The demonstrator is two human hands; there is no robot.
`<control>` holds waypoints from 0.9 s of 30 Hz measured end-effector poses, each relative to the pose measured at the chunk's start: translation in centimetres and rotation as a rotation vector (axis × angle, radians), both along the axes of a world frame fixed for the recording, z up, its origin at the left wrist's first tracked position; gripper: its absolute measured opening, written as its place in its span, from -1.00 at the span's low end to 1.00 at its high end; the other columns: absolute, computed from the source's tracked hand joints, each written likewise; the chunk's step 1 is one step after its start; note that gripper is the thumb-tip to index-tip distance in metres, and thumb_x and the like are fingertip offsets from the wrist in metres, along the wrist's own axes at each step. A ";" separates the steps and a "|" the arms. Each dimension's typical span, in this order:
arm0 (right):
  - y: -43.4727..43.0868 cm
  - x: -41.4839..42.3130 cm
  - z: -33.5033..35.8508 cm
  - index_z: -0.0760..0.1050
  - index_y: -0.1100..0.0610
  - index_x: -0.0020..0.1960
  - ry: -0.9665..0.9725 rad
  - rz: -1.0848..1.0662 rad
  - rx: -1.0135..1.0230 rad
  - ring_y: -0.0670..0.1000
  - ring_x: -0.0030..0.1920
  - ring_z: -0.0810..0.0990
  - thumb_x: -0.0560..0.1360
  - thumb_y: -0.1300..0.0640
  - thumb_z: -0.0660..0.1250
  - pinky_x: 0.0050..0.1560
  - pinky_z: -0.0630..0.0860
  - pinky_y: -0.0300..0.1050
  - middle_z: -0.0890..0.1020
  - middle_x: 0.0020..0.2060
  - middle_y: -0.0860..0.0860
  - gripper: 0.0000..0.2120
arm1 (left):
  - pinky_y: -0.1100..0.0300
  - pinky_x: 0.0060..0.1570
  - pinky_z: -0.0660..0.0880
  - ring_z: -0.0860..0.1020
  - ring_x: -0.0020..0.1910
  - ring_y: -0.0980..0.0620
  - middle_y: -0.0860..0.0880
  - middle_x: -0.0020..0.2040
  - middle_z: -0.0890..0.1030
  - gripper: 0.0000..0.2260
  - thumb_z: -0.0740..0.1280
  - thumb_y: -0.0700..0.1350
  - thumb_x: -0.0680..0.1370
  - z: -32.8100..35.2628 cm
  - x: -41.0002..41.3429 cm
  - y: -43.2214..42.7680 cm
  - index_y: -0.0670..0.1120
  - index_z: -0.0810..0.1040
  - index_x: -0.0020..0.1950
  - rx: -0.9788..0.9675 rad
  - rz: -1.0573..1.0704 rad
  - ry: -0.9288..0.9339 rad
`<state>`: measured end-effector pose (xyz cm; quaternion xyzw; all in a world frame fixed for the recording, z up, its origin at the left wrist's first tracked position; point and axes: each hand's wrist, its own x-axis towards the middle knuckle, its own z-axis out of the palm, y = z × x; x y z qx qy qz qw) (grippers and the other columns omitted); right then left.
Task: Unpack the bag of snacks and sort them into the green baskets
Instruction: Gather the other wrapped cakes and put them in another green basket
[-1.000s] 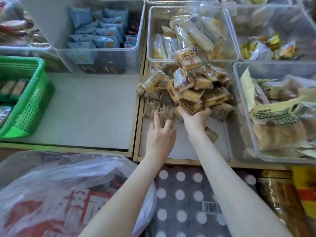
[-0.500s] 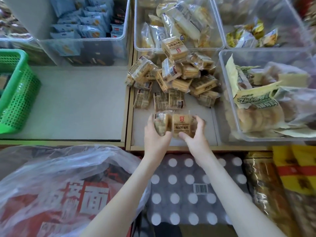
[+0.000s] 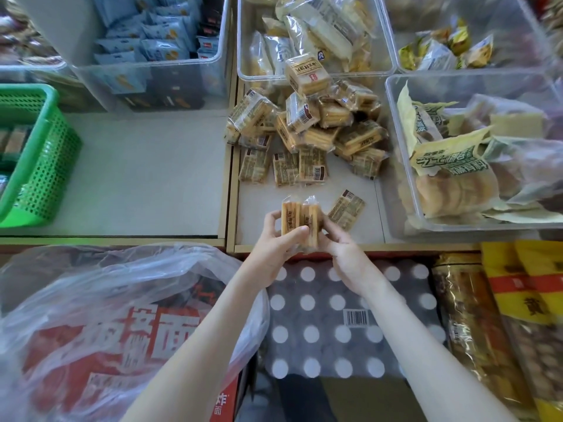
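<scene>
The left hand (image 3: pixel 275 242) and right hand (image 3: pixel 344 254) grip two clear-wrapped tan biscuit packets (image 3: pixel 300 222) between curled fingers, on edge, at centre frame. The slick wrappers could slip apart, dropping one. The green perforated plastic basket (image 3: pixel 45 153) sits far left; bare grey bench (image 3: pixel 146 178) lies between, crossed by a raised wooden rail (image 3: pixel 230 178).

This is probably a small snack shop or its stockroom. Clear plastic bins (image 3: pixel 146 86) of wrapped packets (image 3: pixel 161 50) stand side by side on a partitioned shelf (image 3: pixel 146 172), beside a green basket (image 3: pixel 45 172), with barcoded bulk packs (image 3: pixel 335 330) stacked below.
</scene>
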<state>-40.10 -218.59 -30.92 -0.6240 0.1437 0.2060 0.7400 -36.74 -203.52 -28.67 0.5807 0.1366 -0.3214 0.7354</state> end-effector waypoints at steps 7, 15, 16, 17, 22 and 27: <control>-1.2 2.5 0.1 0.16 -0.01 0.51 -0.013 -0.159 -1.243 0.22 0.35 0.21 0.51 -0.10 0.33 0.31 0.25 0.11 0.22 0.41 0.20 -0.35 | 0.08 0.09 0.58 0.64 0.04 -0.02 -0.10 0.07 0.62 -0.51 0.44 -0.16 0.50 -0.4 0.0 0.1 -0.01 0.25 0.31 0.235 0.049 -0.101; 0.6 4.1 -0.6 0.15 -0.04 0.52 -0.017 -0.173 -1.040 0.22 0.42 0.15 0.52 0.23 0.24 0.35 0.27 0.05 0.06 0.52 0.09 -0.38 | 0.18 -0.02 0.59 0.63 -0.01 0.06 -0.07 0.06 0.60 -0.47 0.45 -0.16 0.49 0.3 -0.8 1.6 -0.02 0.23 0.34 0.299 0.127 -0.141; 0.9 3.5 0.1 0.16 -0.04 0.52 -0.080 -0.214 -0.974 0.18 0.42 0.16 0.52 0.25 0.27 0.35 0.27 0.01 0.09 0.51 0.09 -0.37 | 0.19 -0.03 0.59 0.63 -0.05 0.10 -0.06 0.04 0.60 -0.48 0.45 -0.16 0.50 0.7 -0.9 2.0 -0.03 0.24 0.33 0.292 0.144 -0.144; 1.3 2.7 0.8 0.16 -0.06 0.51 -0.147 -0.249 -0.876 0.11 0.42 0.20 0.51 0.26 0.30 0.37 0.27 -0.03 0.15 0.49 0.08 -0.35 | 0.22 -0.05 0.58 0.63 -0.07 0.13 -0.05 0.03 0.60 -0.49 0.44 -0.16 0.50 1.1 -1.1 2.5 -0.04 0.24 0.33 0.279 0.163 -0.145; 6.4 -1.6 5.3 0.23 -0.21 0.45 -0.174 -0.218 -0.100 0.00 0.36 0.42 0.44 0.21 0.30 0.32 0.43 0.11 0.40 0.37 -0.07 -0.33 | 0.10 0.10 0.57 0.62 0.10 0.02 -0.10 0.16 0.59 -0.47 0.44 -0.09 0.50 2.9 -3.4 7.3 -0.05 0.27 0.38 0.144 0.229 -0.109; 16.7 -3.9 7.8 0.33 0.00 0.41 -0.178 -0.030 0.205 0.13 0.29 0.50 0.48 0.25 0.26 0.20 0.51 0.08 0.49 0.30 0.12 -0.48 | -0.08 0.14 0.55 0.64 0.07 -0.06 -0.13 0.14 0.60 -0.42 0.47 -0.10 0.48 4.7 -6.6 16.9 -0.09 0.26 0.39 0.069 0.325 -0.122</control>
